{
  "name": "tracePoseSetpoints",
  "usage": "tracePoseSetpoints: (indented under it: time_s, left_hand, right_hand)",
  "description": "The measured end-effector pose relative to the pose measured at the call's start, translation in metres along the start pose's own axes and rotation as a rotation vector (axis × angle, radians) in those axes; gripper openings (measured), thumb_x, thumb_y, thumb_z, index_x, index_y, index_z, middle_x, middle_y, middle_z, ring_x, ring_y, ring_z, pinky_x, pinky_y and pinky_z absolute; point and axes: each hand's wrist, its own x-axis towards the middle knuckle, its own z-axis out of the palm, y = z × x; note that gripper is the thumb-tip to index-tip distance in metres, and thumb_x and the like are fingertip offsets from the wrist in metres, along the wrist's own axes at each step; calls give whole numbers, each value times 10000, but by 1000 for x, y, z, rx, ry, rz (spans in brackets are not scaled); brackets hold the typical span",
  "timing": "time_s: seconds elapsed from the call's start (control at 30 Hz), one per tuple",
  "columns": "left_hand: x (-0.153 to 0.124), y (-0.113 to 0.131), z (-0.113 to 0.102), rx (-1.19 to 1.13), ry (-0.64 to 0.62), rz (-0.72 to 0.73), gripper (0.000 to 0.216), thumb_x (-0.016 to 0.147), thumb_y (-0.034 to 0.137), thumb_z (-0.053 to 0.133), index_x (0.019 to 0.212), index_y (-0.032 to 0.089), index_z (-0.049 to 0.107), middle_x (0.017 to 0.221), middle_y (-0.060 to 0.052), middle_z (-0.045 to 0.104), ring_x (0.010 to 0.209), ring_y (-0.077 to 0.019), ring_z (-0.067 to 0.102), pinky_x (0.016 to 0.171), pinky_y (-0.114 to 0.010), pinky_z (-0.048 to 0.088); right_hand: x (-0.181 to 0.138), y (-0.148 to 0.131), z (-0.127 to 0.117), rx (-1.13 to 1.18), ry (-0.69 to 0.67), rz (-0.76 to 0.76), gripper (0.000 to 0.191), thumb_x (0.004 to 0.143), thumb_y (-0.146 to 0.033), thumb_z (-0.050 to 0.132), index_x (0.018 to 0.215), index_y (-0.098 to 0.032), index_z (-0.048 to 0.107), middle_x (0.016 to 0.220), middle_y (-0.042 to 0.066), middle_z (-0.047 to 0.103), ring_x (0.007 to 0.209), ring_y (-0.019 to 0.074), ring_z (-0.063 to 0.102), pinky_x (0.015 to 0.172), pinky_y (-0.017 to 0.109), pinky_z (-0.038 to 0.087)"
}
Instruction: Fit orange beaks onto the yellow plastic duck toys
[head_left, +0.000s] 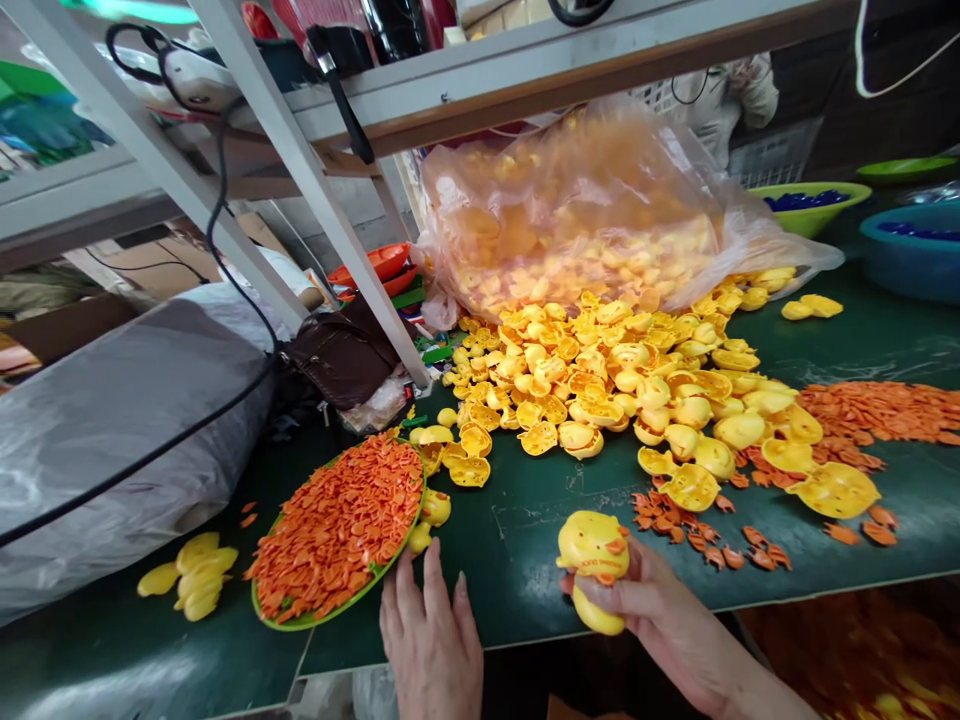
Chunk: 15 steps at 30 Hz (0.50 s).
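My right hand (pixel 660 600) is closed around a yellow plastic toy duck (pixel 592 545) above the table's front edge. The duck has an orange beak and printed lettering, and a second rounded yellow part (pixel 598 610) shows under my thumb. My left hand (pixel 435 635) rests with fingers stretched out beside the rim of a green plate heaped with small orange pieces (pixel 341 530). Just past its fingertips lie yellow duck parts (pixel 435 508). A large heap of yellow duck shell halves (pixel 600 370) spreads across the middle of the table.
Behind the heap lies a clear plastic bag (pixel 577 210) of more yellow shells. Orange pieces (pixel 892 410) are piled on the right, near a blue basin (pixel 915 250). A grey shelf post (pixel 315 190) and black cable (pixel 150 455) stand left. Several yellow pieces (pixel 196 575) lie front left.
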Motion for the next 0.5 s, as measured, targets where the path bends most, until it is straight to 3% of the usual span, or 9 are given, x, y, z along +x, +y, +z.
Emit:
tracePoseSetpoints:
  time_s: [0.1,0.2,0.3,0.5]
  left_hand:
    - [4,0,1,65,-44,-67,489,904,329,396,1287,26,418,1204,-246,461,1122,-370,462,889,-518,433]
    - [10,1,0,45,-69,-68,455,905,345,398,1265,74,464,1147,-208,482,1033,-322,510,856,-490,452]
    - [14,6,-1,-95,-72,-23,353,894,348,428,1166,157,549,1028,-134,493,943,-264,524,814,-447,474]
    - [22,11,3,-370,-122,-62,347,874,359,477,1177,201,534,1088,-114,509,985,-262,533,847,-454,477]
  right_hand:
    - [0,-1,3,-16,28,-7,433,549,-290,824,933,-186,651,922,29,682,910,209,622,851,316,427]
    - [0,-1,5,-15,35,-9,437,543,-305,823,927,-188,651,919,32,677,902,212,623,849,322,425]
    - [0,0,4,11,34,-21,426,569,-313,809,938,-192,636,919,33,675,887,208,623,835,320,423]
    - [-4,-3,2,9,-4,-16,397,572,-256,790,932,-189,637,918,28,667,898,207,610,842,314,414]
